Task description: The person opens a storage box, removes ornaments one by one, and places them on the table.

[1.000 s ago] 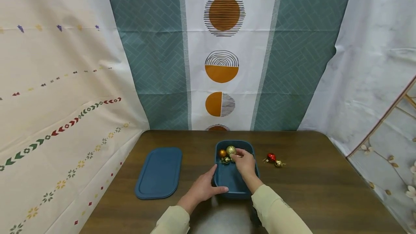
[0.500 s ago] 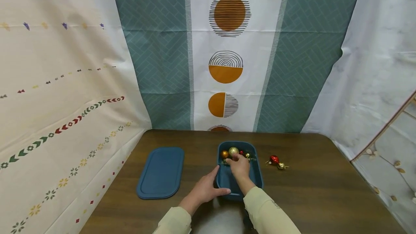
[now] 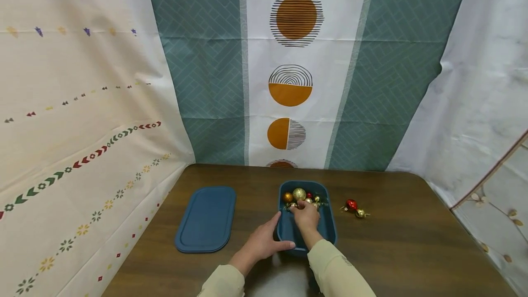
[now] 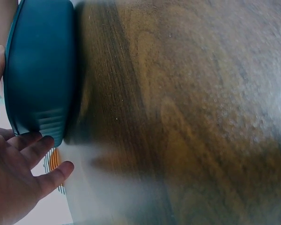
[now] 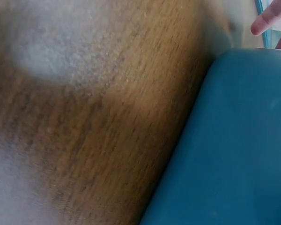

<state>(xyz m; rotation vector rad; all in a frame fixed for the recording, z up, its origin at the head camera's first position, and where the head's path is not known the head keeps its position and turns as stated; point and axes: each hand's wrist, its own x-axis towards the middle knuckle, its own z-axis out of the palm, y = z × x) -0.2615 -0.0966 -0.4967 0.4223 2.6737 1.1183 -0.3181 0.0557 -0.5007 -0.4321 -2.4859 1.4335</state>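
A blue rectangular container (image 3: 327, 228) stands on the table with several small Christmas baubles at its far end. Among them are an orange bauble (image 3: 288, 197) and a larger glittery gold bauble (image 3: 299, 194). My left hand (image 3: 261, 241) rests against the container's left side and near corner, fingers extended and thumb along the near edge. In the left wrist view, its fingertips (image 4: 46, 142) touch the outer wall. My right hand (image 3: 306, 220) reaches into the container, thumb and index finger pinching a small gold bauble (image 3: 293, 205); the fingers partly hide it.
A flat blue lid (image 3: 206, 219) lies to the left on the brown wooden table (image 3: 396, 242). Right of the container are a red bauble (image 3: 351, 204) and a small gold bauble (image 3: 360, 213), side by side. Patterned cloths hang behind and at both sides.
My right hand has moved left and a little nearer inside the container, uncovering red and gold baubles at its right. The left hand has stayed against the container. The head view has shifted slightly.
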